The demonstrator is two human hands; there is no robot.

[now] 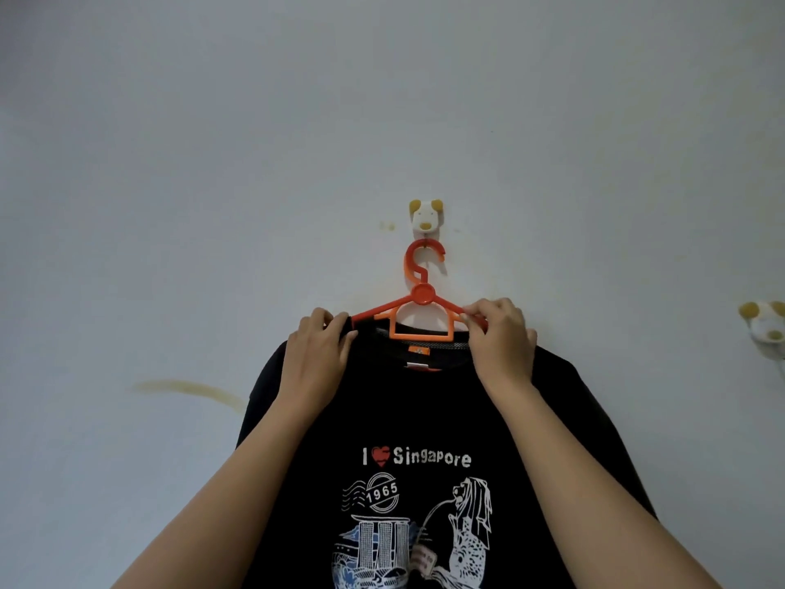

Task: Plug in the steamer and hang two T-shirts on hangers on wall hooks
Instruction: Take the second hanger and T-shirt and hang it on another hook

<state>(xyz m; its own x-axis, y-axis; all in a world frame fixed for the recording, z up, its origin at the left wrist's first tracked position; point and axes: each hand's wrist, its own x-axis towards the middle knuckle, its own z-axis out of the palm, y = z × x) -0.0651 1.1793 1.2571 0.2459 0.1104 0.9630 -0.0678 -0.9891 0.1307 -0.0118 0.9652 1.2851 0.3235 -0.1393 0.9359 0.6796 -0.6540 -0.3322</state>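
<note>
- Looking through the head camera, I saw the black T-shirt [424,418] on the orange hanger [422,296]. The hanger's top loop sat on the little dog-shaped hook [426,218] on the wall [212,163].
- The left hand [316,354] had its fingers curled over the shirt's shoulder at the end of one hanger arm, holding the cloth there.
- The right hand [501,337] pinched the other hanger arm with its fingertips and thumb, right by the collar.
- I thought this shirt was nearly done, and the hands were only setting the shoulders straight.
- The loop sat on a very small hook. A hard tug down or to one side could slip it off, and the shirt would drop.
- Pulling more on one side could tip the hanger, and the wide neck could slide off that arm.
- The hook looked stuck onto the wall, so I guessed a strong pull could peel it off.
- A second dog hook [764,329] sat well off to the right, with nothing on it that I could see. The other shirt and the steamer were not in view.
</note>
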